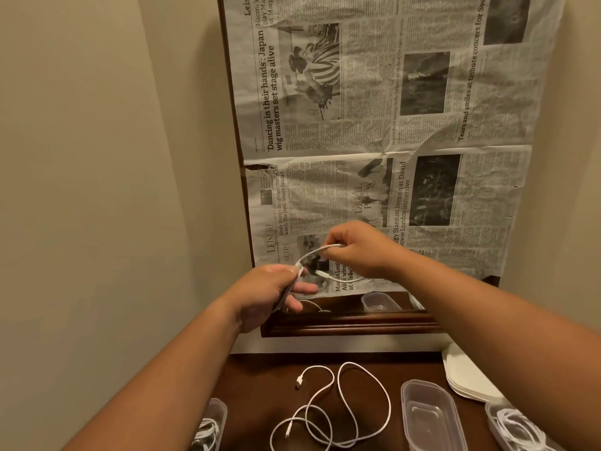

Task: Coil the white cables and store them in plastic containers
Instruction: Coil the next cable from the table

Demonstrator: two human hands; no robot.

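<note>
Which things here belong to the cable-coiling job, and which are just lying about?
Job: held cable, in left hand and right hand; loose cable; empty container; left filled container; right filled container.
Lying about: newspaper; wooden frame; white stack, purpose unclear.

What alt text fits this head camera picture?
A left hand and a right hand hold a white cable looped in the air. Below, a loose cable and an empty container lie on a dark table.
</note>
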